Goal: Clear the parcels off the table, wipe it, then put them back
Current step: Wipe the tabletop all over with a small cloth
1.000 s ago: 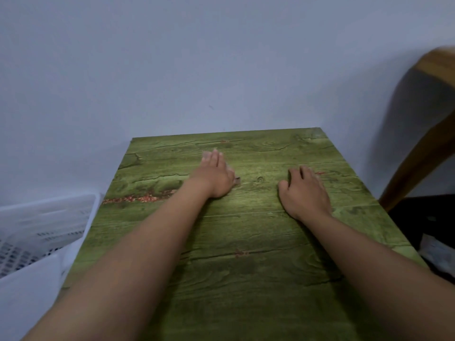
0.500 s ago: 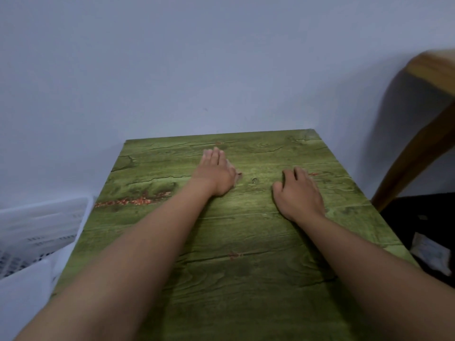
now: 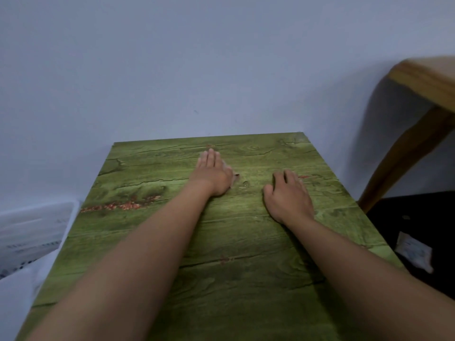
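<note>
Two bare hands palm-down on the green wood-grain table (image 3: 147, 242), left hand (image 3: 213, 174) flat, fingers straight, towards the far edge, right hand (image 3: 288, 195) flat, fingers slightly curled, nearer the right edge, neither holding anything, white parcel (image 3: 414, 251) on the dark floor beside the table's right edge.

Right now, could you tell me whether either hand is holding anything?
Neither: the left hand and right hand both lie palm-down on the green table, fingers open, holding nothing.
</note>
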`<state>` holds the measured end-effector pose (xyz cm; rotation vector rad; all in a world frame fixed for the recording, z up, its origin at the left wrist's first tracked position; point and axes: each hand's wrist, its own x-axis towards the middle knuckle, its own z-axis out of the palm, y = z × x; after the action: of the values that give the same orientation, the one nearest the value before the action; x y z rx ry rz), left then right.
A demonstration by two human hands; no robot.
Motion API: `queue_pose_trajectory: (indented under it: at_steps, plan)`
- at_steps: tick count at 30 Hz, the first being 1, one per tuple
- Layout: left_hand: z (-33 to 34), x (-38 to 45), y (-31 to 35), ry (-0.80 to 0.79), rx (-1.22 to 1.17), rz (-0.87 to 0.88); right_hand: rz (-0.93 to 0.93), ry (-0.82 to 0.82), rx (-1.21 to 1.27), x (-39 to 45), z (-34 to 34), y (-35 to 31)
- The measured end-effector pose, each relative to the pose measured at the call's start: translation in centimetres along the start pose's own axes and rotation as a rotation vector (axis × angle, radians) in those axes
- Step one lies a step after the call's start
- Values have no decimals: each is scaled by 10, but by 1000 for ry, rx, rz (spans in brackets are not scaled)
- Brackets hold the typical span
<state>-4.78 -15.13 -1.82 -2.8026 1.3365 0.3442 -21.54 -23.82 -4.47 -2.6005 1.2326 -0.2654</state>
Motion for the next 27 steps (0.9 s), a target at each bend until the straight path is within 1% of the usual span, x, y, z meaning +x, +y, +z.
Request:
queue_pose_trajectory:
  at_steps: [1, 3, 4, 5, 6, 8, 9, 10, 11, 13, 14, 15, 16, 18, 19, 22, 25, 27]
  plan:
    - [-1, -2, 11, -14, 34, 30, -3, 5, -6, 2, 1, 1]
    - [9, -10, 42, -69, 24, 225, -10, 9, -19, 4, 1, 3]
    - [13, -12, 50, -87, -4, 287, -16, 10, -24, 4, 2, 4]
    - [13, -6, 49, -72, -22, 299, -25, 13, -26, 4, 2, 4]
    - [10, 2, 43, -43, -27, 246, -32, 14, -23, 3, 2, 5]
    - [4, 15, 27, 13, -15, 32, -33, 15, -1, 4, 4, 6]
    - [3, 17, 24, 21, 2, -21, -32, 15, 4, 4, 4, 6]
    - [6, 17, 27, 14, 20, 9, -35, 17, 5, 5, 5, 7]
    - [8, 17, 33, -5, 27, 90, -39, 22, 8, 6, 6, 7]
    - [7, 16, 43, -59, -12, 256, -34, 25, 33, 9, 6, 9]
    - [4, 17, 42, -67, -49, 286, -28, 21, 50, 8, 6, 10]
    - [-1, 17, 39, -47, -102, 283, -29, 22, 61, 7, 6, 10]
    - [-4, 15, 33, 11, -170, 259, -37, 22, 69, 6, 6, 10]
    - [2, 7, 19, 188, -261, 164, -50, 14, 80, 2, 2, 7]
    - [7, 0, 13, 243, -249, 101, -59, 5, 78, 2, -1, 6]
    - [20, -18, -7, 243, -191, -37, -146, -27, 22, -2, -4, 4]
    - [20, -24, -10, 207, -167, -36, -238, -23, 17, -7, -7, 3]
    - [26, -28, -7, 222, -137, -31, -279, -32, 31, -10, -8, 3]
